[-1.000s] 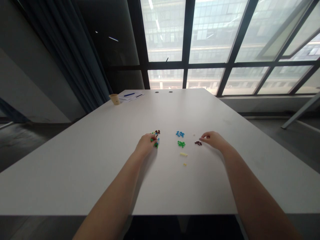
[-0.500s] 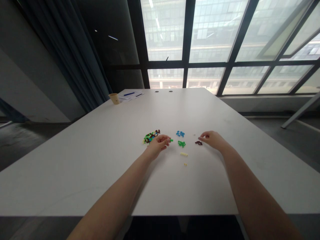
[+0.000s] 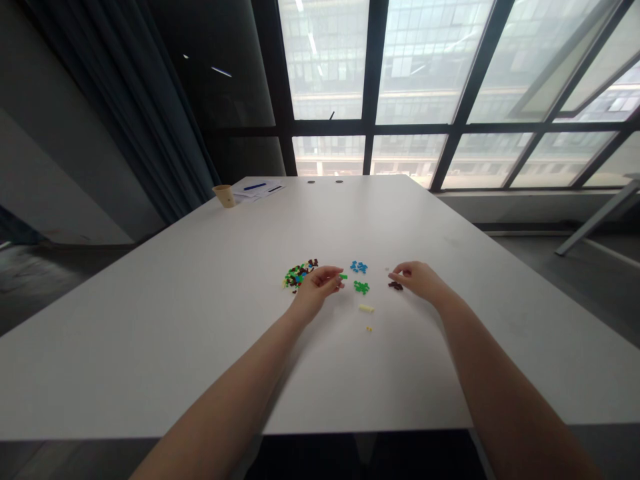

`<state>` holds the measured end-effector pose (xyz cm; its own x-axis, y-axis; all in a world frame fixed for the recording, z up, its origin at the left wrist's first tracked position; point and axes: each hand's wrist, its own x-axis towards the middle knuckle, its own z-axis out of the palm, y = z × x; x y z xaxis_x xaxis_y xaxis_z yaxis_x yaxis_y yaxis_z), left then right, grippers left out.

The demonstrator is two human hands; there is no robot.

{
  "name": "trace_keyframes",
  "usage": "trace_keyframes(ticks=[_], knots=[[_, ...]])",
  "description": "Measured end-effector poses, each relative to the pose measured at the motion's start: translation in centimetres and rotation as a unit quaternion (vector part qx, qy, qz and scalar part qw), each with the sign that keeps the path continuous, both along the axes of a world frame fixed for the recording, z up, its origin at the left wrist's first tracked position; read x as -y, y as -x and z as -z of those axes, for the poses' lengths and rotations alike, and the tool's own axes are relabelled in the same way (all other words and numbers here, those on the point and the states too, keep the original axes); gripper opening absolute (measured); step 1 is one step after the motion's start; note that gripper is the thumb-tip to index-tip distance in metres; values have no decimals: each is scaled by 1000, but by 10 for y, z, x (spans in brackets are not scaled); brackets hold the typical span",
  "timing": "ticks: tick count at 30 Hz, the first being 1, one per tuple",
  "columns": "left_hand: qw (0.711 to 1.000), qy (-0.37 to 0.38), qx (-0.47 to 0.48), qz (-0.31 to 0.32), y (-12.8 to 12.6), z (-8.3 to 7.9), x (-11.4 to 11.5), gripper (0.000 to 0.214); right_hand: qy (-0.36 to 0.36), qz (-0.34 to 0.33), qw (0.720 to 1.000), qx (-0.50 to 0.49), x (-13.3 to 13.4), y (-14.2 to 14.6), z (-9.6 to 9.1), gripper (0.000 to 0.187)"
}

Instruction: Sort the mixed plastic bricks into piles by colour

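Through the head camera, I look forward and down over a white table [image 3: 365, 387]. I see the left hand [image 3: 317, 288] with its thumb and forefinger clamped on a small green piece [image 3: 343, 277], which I find just left of the green cluster [image 3: 361, 287]. Beside that hand, on its left, lies the mixed heap [image 3: 295, 274] of green, brown, blue and yellow bits, and the hand hides part of it from me.

On the other side, I see the right hand [image 3: 419, 277] with its fingers curled and the thumb and forefinger tips near each other, just over the dark brown pieces [image 3: 395, 286]. I cannot tell whether anything is pinched between those tips. A tiny whitish piece [image 3: 387, 269] lies close to them.

Between the hands I make out the blue cluster [image 3: 359, 267] beyond the green one; nearer to me come the pale yellow strip [image 3: 367, 309] and then the small yellow bits [image 3: 369, 329].

Far off on the left, I see a paper cup [image 3: 225, 197] standing beside some papers [image 3: 245, 195], with a blue pen [image 3: 255, 187] on top.
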<state>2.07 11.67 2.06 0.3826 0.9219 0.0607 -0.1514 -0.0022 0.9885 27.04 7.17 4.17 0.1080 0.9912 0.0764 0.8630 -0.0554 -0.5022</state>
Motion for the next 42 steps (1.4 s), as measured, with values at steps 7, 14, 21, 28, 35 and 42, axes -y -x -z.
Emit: trace_keyframes(ticks=[7,14,21,28,35,42], knots=[[996,-69,-38,-28,-1,-6,5,29,-4,-2,1000,-1,0,1,0,33],[992,-113,-39,-50,1,-7,5,21,-27,-5,1000,-6,0,2,-1,32],[992,-113,-47,-36,-2,-6,7,18,-264,-88,959,-60,6,43,-13,25],[996,-85,-23,-6,-4,-6,8,15,-284,-169,942,-55,15,84,-9,11],[996,-77,-36,31,-6,-5,9,20,-259,-161,950,-68,12,83,-7,10],[991,-102,-81,-21,-2,5,-2,27,-170,-47,984,20,2,62,3,13]])
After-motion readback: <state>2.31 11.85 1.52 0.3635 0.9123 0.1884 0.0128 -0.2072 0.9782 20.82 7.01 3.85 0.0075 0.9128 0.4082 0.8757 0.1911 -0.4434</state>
